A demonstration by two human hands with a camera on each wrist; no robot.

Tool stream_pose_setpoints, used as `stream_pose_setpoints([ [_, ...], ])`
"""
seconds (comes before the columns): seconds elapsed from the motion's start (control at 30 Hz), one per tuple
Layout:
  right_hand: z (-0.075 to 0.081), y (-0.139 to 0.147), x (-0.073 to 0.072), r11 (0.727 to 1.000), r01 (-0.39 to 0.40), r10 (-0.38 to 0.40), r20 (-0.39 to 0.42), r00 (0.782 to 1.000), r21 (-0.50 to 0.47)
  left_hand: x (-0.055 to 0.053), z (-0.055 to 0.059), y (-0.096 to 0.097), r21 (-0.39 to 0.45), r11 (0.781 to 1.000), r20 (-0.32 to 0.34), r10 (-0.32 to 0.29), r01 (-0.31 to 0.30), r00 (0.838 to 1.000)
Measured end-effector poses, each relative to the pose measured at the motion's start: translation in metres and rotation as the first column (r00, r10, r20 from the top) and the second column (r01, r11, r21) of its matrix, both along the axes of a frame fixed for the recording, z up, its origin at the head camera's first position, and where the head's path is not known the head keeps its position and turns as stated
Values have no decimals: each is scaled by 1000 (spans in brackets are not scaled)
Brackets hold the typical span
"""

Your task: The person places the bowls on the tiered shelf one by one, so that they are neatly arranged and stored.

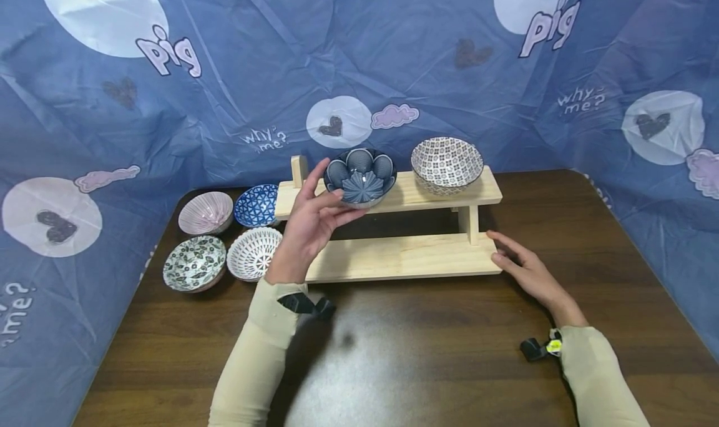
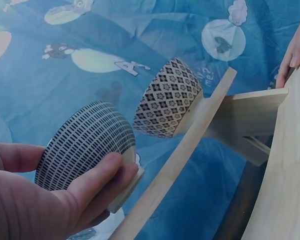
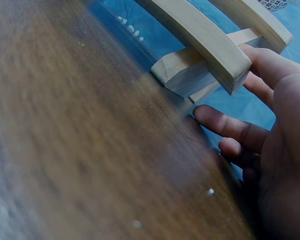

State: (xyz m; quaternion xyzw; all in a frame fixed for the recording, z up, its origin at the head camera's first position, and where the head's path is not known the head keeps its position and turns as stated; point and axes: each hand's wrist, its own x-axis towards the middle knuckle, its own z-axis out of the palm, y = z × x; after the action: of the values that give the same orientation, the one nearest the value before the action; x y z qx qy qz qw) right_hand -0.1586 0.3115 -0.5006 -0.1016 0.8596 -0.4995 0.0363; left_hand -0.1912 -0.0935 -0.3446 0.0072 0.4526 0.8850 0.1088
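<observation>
My left hand (image 1: 311, 226) holds a dark blue bowl (image 1: 362, 180) with petal shapes inside, thumb and fingers at its side and underside. The bowl tilts toward me at the left part of the two-tier wooden rack (image 1: 393, 257), overlapping its upper shelf. In the left wrist view, the bowl's outside (image 2: 87, 142) shows small dark dashes. A grey-and-white patterned bowl (image 1: 447, 163) stands on the upper shelf's right part. My right hand (image 1: 530, 276) touches the lower shelf's right end with extended fingers, the other fingers hanging loosely below in the right wrist view.
Left of the rack, several bowls stand on the dark wooden table (image 1: 393, 352): a pinkish ribbed one (image 1: 205, 213), a blue geometric one (image 1: 256, 205), a green leafy one (image 1: 194, 263) and a white one with a scalloped rim (image 1: 254, 254). A blue printed cloth (image 1: 224, 102) hangs behind.
</observation>
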Motion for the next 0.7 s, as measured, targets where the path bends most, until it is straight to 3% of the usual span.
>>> stream_pose_setpoints([
  [0.7,2,0,0,1000,8,-8,18,1000,20,-17,-4,19,0,1000,10,14,-14,1000],
])
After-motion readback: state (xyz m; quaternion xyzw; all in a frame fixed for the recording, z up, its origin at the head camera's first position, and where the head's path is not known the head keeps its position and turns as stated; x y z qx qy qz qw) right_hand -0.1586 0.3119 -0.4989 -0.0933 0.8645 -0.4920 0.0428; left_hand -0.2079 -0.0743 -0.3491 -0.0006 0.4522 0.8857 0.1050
